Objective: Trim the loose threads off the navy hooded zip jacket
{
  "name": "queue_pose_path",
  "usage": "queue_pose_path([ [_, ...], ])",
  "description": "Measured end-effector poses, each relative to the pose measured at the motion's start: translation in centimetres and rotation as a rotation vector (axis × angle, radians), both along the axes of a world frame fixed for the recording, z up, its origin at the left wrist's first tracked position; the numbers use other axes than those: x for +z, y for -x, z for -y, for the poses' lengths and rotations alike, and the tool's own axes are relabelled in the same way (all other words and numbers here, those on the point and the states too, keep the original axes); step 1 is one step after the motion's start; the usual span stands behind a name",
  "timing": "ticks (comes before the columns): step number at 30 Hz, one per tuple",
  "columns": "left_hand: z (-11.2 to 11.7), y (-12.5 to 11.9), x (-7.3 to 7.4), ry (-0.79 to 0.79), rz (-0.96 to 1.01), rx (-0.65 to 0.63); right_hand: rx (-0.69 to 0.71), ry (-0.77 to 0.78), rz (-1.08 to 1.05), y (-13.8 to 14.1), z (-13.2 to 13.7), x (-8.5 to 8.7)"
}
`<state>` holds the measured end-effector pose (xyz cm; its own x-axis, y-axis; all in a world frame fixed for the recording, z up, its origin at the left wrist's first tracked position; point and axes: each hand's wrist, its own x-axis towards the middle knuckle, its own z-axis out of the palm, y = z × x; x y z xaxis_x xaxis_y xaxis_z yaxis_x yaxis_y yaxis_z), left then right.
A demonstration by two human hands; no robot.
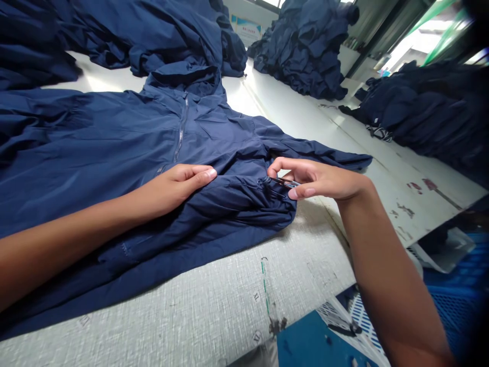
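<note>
A navy hooded jacket [126, 132] with a front zipper [181, 127] lies spread over the table. My left hand [185, 183] is closed on a fold of it, thumb on top and fingertips hidden in the cloth. My right hand [321, 178] curls around a pair of thread snips [284, 182], held between thumb and fingers. The tips of the snips point left, beside a small cord or loop [263, 180] at the gathered edge of the jacket. Whether the blades touch it I cannot tell.
Navy garments are heaped at the back left [153, 30], back centre [305, 46] and right [431, 112] of the pale table [214, 290]. Below the table's right edge stand blue plastic crates [458, 300] and a white basket [367, 321].
</note>
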<state>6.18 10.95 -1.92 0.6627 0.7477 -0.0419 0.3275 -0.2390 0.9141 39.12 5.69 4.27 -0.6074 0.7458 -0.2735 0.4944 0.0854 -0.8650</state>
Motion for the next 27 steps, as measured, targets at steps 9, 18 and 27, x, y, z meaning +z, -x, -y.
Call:
queue_pose_path([
  [9, 0.9, -0.2, 0.4, -0.112, 0.009, -0.034, -0.09, -0.265, 0.148, 2.9, 0.0, -1.4],
  [18, 0.7, 0.5, -0.2, -0.693, -0.08, -0.403, 0.02, -0.232, 0.214, 3.2, 0.2, -2.0],
  [27, 1.5, -0.2, 0.1, -0.611, -0.219, -0.51, -0.017, -0.232, 0.317, 2.2, -0.2, -2.6],
])
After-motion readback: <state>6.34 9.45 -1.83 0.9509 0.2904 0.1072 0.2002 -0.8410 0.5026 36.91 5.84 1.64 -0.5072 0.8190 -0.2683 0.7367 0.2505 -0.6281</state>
